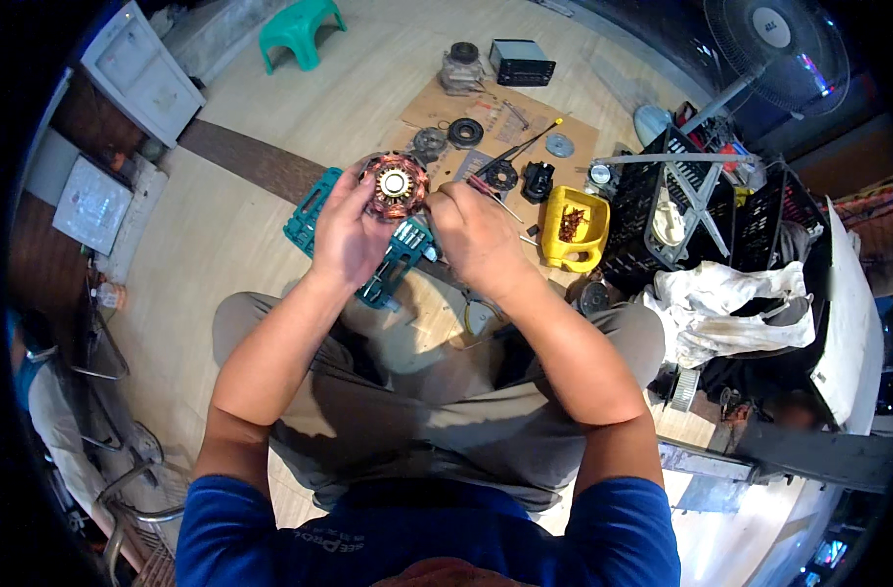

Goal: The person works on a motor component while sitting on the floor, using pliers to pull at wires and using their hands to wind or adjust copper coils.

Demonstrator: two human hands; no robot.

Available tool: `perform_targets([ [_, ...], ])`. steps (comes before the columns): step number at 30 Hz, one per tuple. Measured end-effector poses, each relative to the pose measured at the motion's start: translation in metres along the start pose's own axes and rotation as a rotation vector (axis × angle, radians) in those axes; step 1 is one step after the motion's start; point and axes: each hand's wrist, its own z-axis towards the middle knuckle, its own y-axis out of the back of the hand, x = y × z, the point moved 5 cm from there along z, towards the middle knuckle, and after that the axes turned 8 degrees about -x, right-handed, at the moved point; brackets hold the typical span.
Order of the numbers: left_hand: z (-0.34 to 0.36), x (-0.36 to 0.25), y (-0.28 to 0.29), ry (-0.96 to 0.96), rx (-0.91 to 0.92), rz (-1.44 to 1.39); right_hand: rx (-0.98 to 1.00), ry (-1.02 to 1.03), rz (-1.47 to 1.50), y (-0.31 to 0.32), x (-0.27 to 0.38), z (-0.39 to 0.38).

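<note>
My left hand [347,235] grips a round motor stator [396,184] with copper windings and a silver centre, held up above a teal socket-set case [314,210]. My right hand [476,235] is closed beside the stator's right edge, pinching a thin tool with a reddish handle [488,192] whose tip reaches toward the windings. Both forearms come up from the lower edge over my crossed legs in grey trousers.
A cardboard sheet [437,103] on the wooden floor carries several round motor parts, a screwdriver [530,142] and a black box. A yellow tub [576,227] of small parts sits right of my hands. Black crates [681,210], white cloth, a fan [774,49] and a green stool [300,29] stand around.
</note>
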Motion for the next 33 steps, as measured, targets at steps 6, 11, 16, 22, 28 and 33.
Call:
perform_targets([
  [6, 0.007, -0.006, 0.009, 0.030, 0.036, -0.108, -0.022, -0.055, 0.081, 0.006, -0.008, -0.005],
  [11, 0.002, -0.004, 0.007, -0.013, 0.024, -0.049, -0.047, -0.030, 0.100, 0.005, 0.001, -0.001],
  [16, 0.000, 0.004, 0.000, -0.019, 0.065, -0.010, 0.004, 0.062, -0.022, 0.002, 0.003, 0.000],
  [22, -0.002, 0.007, 0.002, -0.010, 0.050, 0.012, 0.062, 0.055, -0.089, -0.005, 0.005, -0.003],
  [28, 0.000, 0.003, 0.004, 0.024, -0.002, -0.013, -0.021, -0.120, -0.023, 0.001, -0.015, -0.003],
  [33, 0.000, 0.003, 0.007, 0.013, -0.022, -0.030, -0.008, -0.041, 0.041, 0.001, -0.007, -0.003],
])
